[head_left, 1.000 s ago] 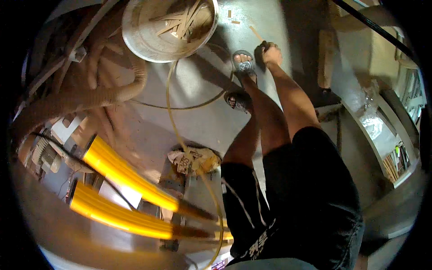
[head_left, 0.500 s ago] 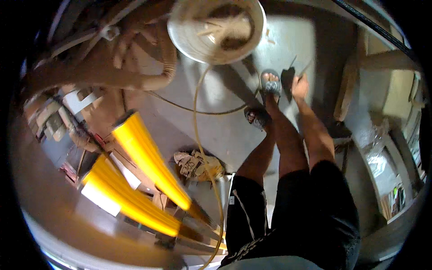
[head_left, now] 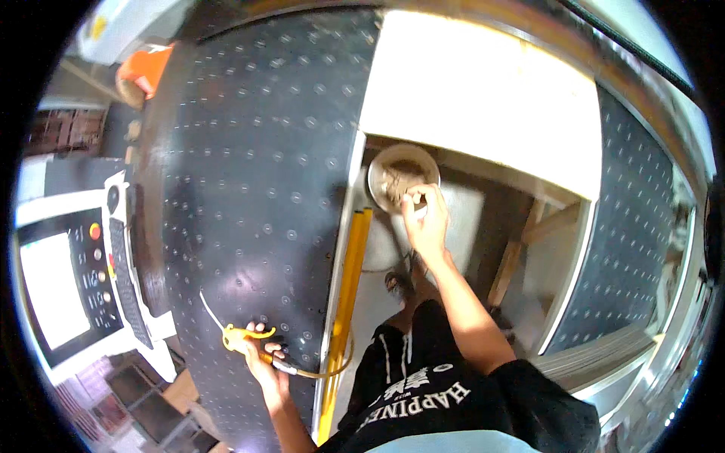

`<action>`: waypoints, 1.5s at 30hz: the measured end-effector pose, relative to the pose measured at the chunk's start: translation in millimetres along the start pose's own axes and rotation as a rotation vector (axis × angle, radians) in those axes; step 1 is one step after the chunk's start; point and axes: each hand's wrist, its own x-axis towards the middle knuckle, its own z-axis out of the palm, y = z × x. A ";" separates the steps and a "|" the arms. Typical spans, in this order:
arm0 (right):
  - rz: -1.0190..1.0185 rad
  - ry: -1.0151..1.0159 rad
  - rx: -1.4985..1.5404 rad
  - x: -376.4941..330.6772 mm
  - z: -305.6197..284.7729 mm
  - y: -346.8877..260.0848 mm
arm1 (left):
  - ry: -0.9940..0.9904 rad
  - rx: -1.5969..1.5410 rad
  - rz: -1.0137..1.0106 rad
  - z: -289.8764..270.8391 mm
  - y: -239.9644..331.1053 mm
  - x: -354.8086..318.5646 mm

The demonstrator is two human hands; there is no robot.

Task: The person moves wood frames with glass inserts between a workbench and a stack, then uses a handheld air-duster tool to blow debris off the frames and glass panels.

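My left hand (head_left: 261,367) is wrapped around the handle of a yellow air blow gun (head_left: 236,337) with a thin bent nozzle, held over the black machine bed (head_left: 249,204). A hose (head_left: 325,374) runs from its grip across the bed's edge. My right hand (head_left: 429,226) is out over the gap between the beds, thumb and fingers pinched together. What they hold, if anything, is too small to make out. Beyond and below that hand, a white bucket (head_left: 373,185) with brownish debris inside stands on the floor.
A yellow rail (head_left: 349,279) runs along the bed's right edge. Across the far side of the gap lies a pale board (head_left: 483,98). Another black bed (head_left: 630,189) is to the right. A control panel with a screen (head_left: 57,283) stands at the left.
My view has risen from the floor to the beds. My right hand has come up from near my feet to above the bucket. The left hand, unseen before, now grips the blow gun.
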 end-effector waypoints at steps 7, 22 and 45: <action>-0.388 0.097 -0.597 229.8 -25.0 -40.7 | -0.139 0.202 0.189 159.7 109.3 190.5; -0.215 -0.113 -0.734 242.4 16.5 -40.9 | -0.594 -0.219 0.017 524.9 215.9 501.6; -0.201 -0.092 -0.884 243.8 14.0 -27.6 | -0.687 -0.110 -0.004 528.7 224.5 443.0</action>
